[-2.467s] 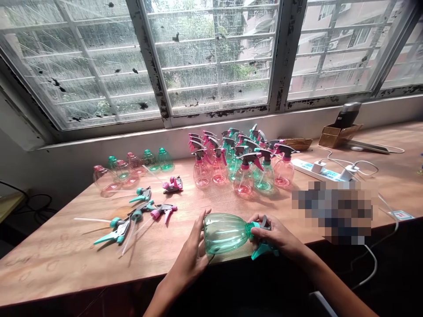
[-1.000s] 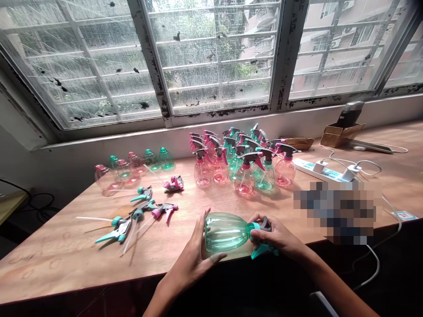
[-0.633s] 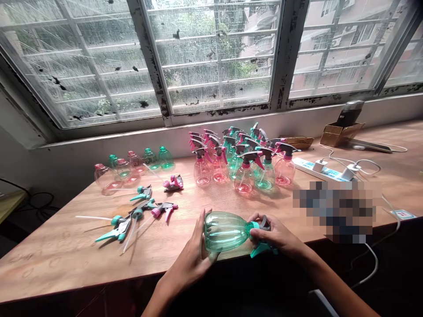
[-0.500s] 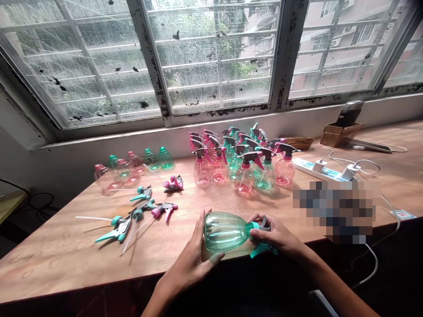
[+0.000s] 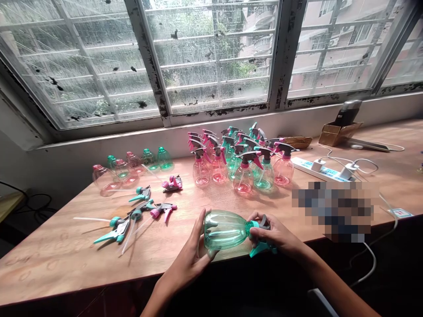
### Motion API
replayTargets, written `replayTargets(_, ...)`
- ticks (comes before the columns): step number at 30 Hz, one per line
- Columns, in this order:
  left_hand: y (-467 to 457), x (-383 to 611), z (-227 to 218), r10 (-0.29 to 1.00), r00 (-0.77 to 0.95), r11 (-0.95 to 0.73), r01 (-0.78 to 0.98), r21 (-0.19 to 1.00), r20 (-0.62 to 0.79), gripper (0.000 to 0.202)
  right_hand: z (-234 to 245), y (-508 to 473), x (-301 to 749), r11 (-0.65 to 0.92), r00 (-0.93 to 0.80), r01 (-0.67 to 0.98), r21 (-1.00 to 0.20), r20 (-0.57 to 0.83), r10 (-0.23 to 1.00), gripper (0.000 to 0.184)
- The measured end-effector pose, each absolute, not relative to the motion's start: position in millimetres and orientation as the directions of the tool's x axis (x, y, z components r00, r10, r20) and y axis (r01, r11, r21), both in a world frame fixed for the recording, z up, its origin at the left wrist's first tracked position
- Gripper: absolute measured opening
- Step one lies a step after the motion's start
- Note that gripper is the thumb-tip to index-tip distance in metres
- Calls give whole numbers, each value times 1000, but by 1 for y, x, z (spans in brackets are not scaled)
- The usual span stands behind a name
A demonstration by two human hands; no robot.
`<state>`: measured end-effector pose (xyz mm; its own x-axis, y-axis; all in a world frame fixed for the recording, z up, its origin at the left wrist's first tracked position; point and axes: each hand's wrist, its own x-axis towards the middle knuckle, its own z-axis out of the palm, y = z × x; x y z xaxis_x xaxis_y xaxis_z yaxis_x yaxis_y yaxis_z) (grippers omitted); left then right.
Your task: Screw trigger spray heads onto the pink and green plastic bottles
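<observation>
A clear green spray bottle (image 5: 224,230) lies on its side in the air at the table's front edge, its base to the left. My left hand (image 5: 194,248) is wrapped round the base end, thumb below and fingers behind. At the neck, my right hand (image 5: 271,233) grips the teal collar and grey-and-teal spray head (image 5: 261,250). Left of my hands, loose spray heads lie on the table, among them a teal one (image 5: 119,230) and a pink one (image 5: 162,211), with white tubes attached. Behind them stand several open bottles without heads, green (image 5: 164,159) and pink (image 5: 105,179).
Several pink and green bottles with spray heads (image 5: 243,178) stand grouped at the back middle of the wooden table (image 5: 59,259). To the right are a white power strip (image 5: 309,167) with plugs and cables, a cardboard box (image 5: 340,133) and a blurred-out patch. Windows line the back.
My left thumb has moved in under the bottle, and the hand now holds the base more closely. The right hand keeps its grip at the neck. The view has shifted slightly.
</observation>
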<state>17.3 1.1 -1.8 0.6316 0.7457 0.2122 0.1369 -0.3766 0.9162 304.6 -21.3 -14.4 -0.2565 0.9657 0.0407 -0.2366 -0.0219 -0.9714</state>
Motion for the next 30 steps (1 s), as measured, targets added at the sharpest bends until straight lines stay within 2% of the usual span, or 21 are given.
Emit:
replayTargets(8,-4,17,7,788,601,-384,308,870,135,99,-19,-22,305,-24,-258,-199,-980,29,966,39)
replayTargets(11,-3,16,6,772,617,-427,325,844,152,100,-19,-22,306,-16,-254,-174,-985,29,967,41)
replayTargets(19,2,17,1,740,607,-503,212,838,290,77,-19,-22,306,-25,-290,-236,-971,45,956,37)
replayTargets(26,-1,18,2,761,604,-419,178,890,238,93,-17,-23,306,-38,-274,-212,-977,22,961,40)
replayTargets(30,1,20,2,747,608,-427,131,895,268,83,-18,-23,306,-36,-280,-219,-975,28,960,39)
